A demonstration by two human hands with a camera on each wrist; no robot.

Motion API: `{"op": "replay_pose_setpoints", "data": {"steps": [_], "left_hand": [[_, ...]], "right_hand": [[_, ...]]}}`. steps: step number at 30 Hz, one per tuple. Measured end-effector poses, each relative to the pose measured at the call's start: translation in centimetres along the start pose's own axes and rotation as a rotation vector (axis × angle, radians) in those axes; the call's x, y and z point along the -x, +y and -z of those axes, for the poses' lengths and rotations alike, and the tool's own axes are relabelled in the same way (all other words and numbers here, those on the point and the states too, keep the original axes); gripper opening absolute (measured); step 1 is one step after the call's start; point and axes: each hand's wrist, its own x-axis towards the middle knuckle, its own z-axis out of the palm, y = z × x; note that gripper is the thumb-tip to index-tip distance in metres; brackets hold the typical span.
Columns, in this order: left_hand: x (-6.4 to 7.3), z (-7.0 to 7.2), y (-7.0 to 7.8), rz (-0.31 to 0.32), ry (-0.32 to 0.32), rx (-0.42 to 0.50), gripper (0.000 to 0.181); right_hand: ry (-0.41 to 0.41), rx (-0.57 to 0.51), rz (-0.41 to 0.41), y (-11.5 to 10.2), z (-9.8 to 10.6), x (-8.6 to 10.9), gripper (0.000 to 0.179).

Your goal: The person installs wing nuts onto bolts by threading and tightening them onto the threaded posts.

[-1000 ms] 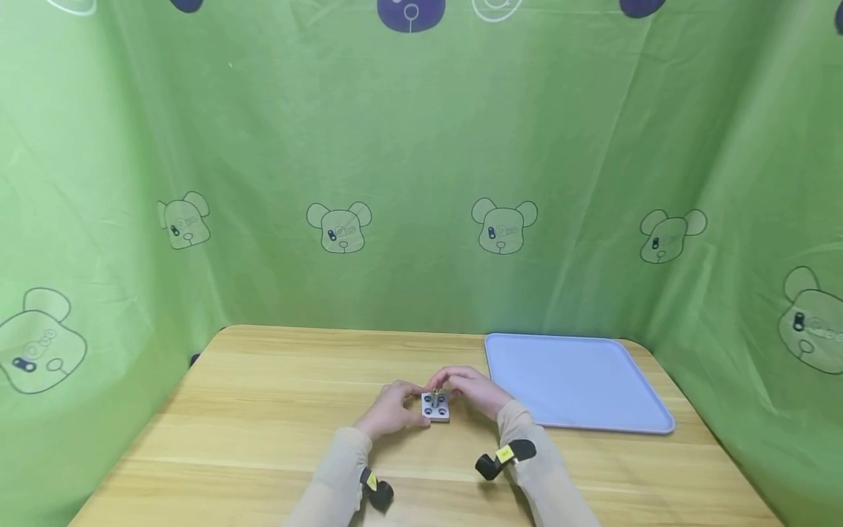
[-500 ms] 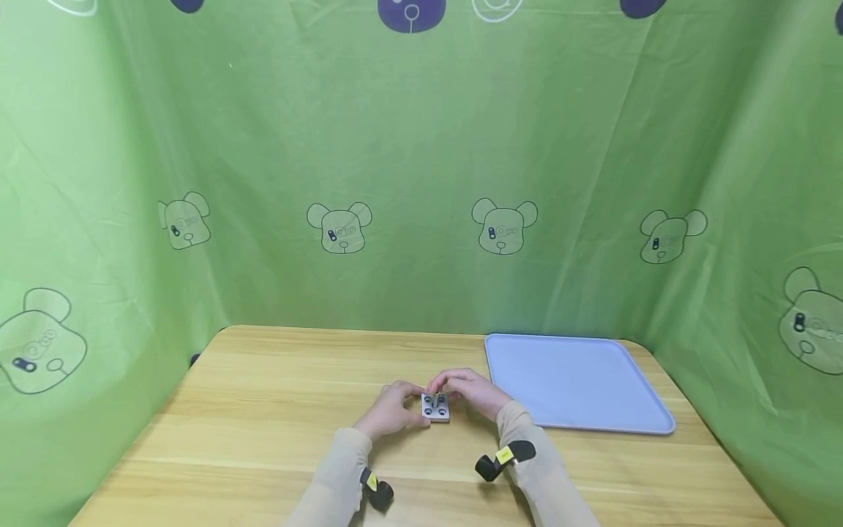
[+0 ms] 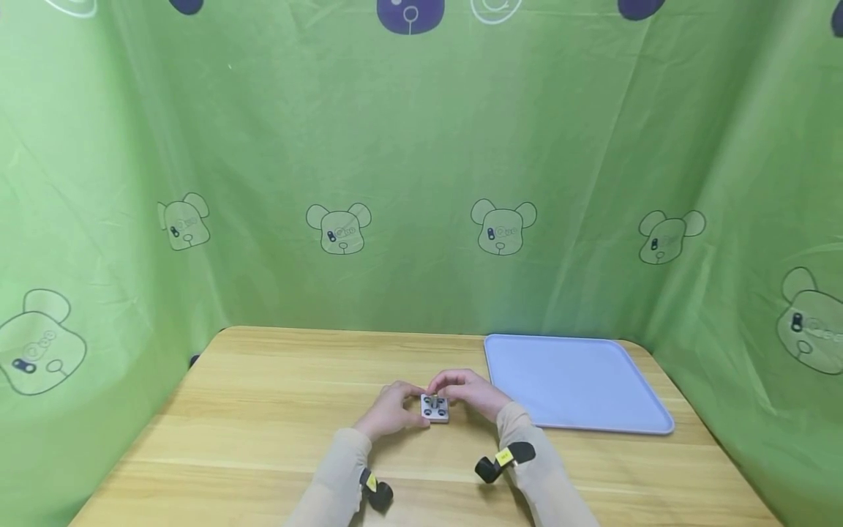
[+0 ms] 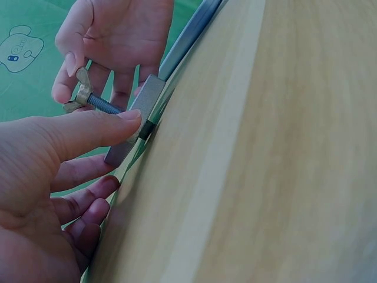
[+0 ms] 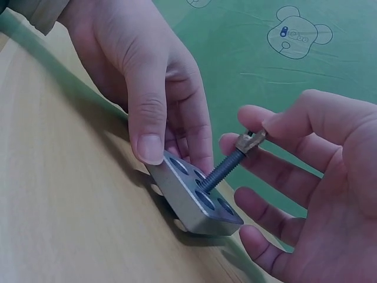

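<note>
A small square metal block with several round holes is on the wooden table, in front of me. My left hand grips its left side, thumb at the near edge and fingers at the far edge. From the block's middle rises a grey threaded stud. At the stud's upper end sits a brass-coloured wing nut, pinched between thumb and index finger of my right hand. The other right fingers are spread and hold nothing. Under the block, a short dark piece shows in the left wrist view.
A pale blue tray lies at the table's back right, just beyond my right hand. Green cloth with bear prints hangs around the back and sides of the table.
The right fingers have shifted slightly at the wing nut, which shows at a different angle. My left hand and the block have stayed in place.
</note>
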Motion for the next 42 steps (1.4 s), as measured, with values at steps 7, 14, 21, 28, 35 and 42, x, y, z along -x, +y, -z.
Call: {"op": "replay_pose_setpoints", "data": {"steps": [7, 14, 21, 28, 35, 42], "left_hand": [[0.0, 0.0, -0.2, 0.002, 0.003, -0.004, 0.059], [0.1, 0.0, -0.2, 0.000, 0.004, -0.004, 0.059], [0.0, -0.1, -0.3, -0.001, 0.005, -0.005, 0.059], [-0.1, -0.1, -0.3, 0.006, 0.005, -0.003, 0.060], [-0.1, 0.0, -0.2, 0.010, 0.009, 0.000, 0.060], [0.0, 0.0, -0.1, 0.006, 0.007, -0.005, 0.060]], "right_hand": [[0.028, -0.013, -0.026, -0.2, -0.2, 0.2, 0.028], [0.065, 0.003, -0.030, -0.3, -0.4, 0.2, 0.026], [0.107, 0.035, -0.041, -0.6, -0.6, 0.2, 0.027], [0.115, 0.019, -0.031, -0.6, -0.7, 0.1, 0.030], [0.111, 0.024, -0.024, -1.1, -0.8, 0.2, 0.031], [0.107, 0.030, -0.008, -3.0, -1.2, 1.0, 0.029]]}}
